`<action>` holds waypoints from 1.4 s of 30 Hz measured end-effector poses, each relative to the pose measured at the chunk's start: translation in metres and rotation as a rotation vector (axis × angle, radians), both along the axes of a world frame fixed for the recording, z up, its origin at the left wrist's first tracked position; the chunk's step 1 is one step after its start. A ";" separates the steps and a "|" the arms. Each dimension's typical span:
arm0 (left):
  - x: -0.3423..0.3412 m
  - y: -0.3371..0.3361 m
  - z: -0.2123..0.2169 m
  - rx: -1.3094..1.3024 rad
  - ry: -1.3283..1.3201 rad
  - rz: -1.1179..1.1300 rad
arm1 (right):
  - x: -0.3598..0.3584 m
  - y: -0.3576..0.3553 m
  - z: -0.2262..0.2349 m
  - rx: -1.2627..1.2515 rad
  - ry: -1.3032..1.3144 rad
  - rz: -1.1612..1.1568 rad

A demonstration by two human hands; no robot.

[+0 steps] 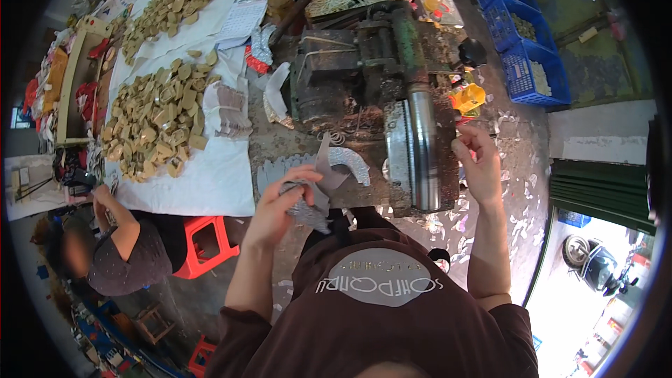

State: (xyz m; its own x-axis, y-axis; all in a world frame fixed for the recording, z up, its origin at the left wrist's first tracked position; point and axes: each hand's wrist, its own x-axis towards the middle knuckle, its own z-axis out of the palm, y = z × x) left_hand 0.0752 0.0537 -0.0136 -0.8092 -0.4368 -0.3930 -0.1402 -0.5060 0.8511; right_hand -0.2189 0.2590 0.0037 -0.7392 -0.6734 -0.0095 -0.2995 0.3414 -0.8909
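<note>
My left hand is closed around a small stack of grey glittery cut pieces in front of my body. A plain grey strip stands up beside its fingertips. Just beyond lies a curved silver glittery piece on the bench. My right hand is raised at the right side of an old machine, its fingers loosely curled and apart, with nothing visible in them. Between my hands, nearer the right one, is the machine's shiny metal cylinder, next to a flat metal plate.
White-covered table at left bears heaps of tan blocks and a stack of grey pieces. A seated person works there by a red stool. Blue crates stand right; scraps litter the floor.
</note>
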 end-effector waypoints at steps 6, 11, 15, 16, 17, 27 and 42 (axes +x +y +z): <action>0.058 -0.022 -0.124 -0.243 -0.543 -0.171 | 0.002 -0.005 -0.005 0.013 0.007 0.020; 0.060 -0.015 -0.129 -1.048 -0.583 -0.178 | 0.003 -0.003 -0.001 -0.005 -0.005 0.008; 0.052 -0.025 -0.070 -0.792 -0.605 -0.119 | 0.005 -0.002 0.003 -0.047 -0.023 -0.010; 0.047 -0.026 -0.056 -0.631 -0.533 -0.043 | 0.007 -0.003 0.006 -0.054 -0.016 -0.011; 0.043 -0.026 -0.041 -0.472 -0.460 0.034 | 0.011 -0.006 0.011 -0.071 -0.013 0.010; -0.077 0.057 0.028 -0.134 0.412 0.114 | 0.100 -0.059 0.054 -0.139 0.486 0.368; -0.114 0.085 0.047 -0.372 0.404 0.257 | 0.096 -0.057 0.039 -0.235 0.720 0.206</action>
